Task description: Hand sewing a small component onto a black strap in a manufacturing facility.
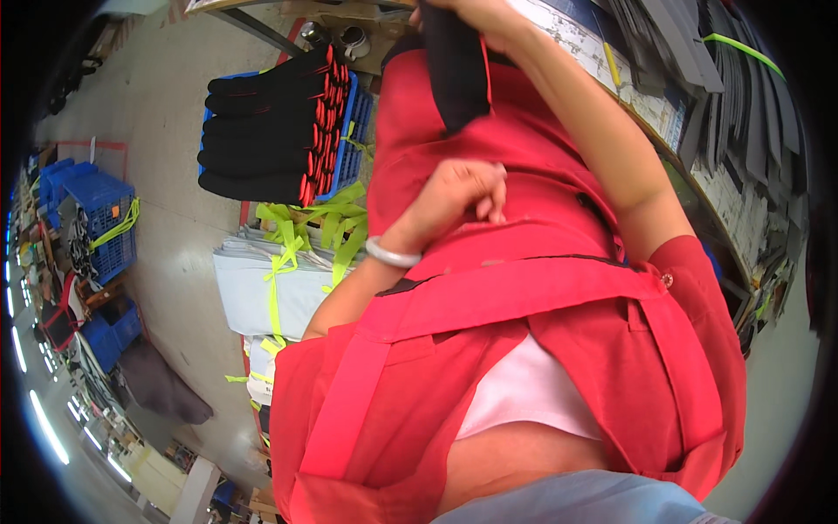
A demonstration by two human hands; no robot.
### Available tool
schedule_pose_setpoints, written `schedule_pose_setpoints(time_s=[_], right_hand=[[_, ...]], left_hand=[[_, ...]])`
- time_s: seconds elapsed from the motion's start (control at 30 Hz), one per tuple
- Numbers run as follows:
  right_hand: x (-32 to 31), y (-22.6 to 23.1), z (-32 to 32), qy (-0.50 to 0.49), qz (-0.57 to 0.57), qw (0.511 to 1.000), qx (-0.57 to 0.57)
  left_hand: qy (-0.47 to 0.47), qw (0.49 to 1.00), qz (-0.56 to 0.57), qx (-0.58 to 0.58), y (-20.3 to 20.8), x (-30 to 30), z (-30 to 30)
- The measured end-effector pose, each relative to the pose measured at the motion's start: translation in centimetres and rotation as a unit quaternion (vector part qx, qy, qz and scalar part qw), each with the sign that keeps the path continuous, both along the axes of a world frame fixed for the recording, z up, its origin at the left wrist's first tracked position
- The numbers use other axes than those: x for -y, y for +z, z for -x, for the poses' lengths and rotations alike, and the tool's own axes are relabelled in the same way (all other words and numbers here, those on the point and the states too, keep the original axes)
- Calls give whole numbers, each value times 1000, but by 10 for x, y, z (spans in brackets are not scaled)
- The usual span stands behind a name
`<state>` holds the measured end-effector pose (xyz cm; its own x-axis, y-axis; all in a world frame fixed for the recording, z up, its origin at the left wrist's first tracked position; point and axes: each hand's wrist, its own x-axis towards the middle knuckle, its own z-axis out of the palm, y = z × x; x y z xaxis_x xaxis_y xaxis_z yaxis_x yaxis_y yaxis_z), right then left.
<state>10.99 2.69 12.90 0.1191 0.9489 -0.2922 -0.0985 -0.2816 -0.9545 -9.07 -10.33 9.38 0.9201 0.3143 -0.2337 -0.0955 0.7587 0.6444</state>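
Note:
At the top edge my right hand (482, 19) is closed on a long black fabric piece (456, 79) with a thin red edge. The piece hangs down over the red apron (524, 183) on my lap, and its upper end is cut off by the frame. My left hand (461, 190), with a white bangle at the wrist, hovers over the apron below the piece and apart from it. Its fingers are loosely curled, with nothing visible in them. Left of my lap, a blue crate (349, 140) holds stacked black pieces (262, 127) with red edges.
Below the crate lie pale grey sheets (262, 284) tied with yellow-green strips (278, 297). A worktable (567, 31) runs along the right, carrying a yellow-handled tool (612, 65) and bundled dark grey strips (742, 105). A mug (354, 42) stands behind the crate. More blue crates (100, 214) sit far left.

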Motion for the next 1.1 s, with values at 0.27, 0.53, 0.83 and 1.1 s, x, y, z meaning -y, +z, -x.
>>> schedule_pose_setpoints(time_s=[0.27,0.53,0.83,1.1], right_hand=[[20,14,50,56,-118,984,118],[79,-16,25,242,-229,924,185],[95,-36,53,143,-335,873,323],[87,-32,50,123,-389,844,348]], left_hand=[[201,971,-28,-129,13,-49,-3],[322,941,56,-83,-21,-74,21],[413,904,31,-102,-30,-57,10],[322,944,73,-12,-29,-65,22]])
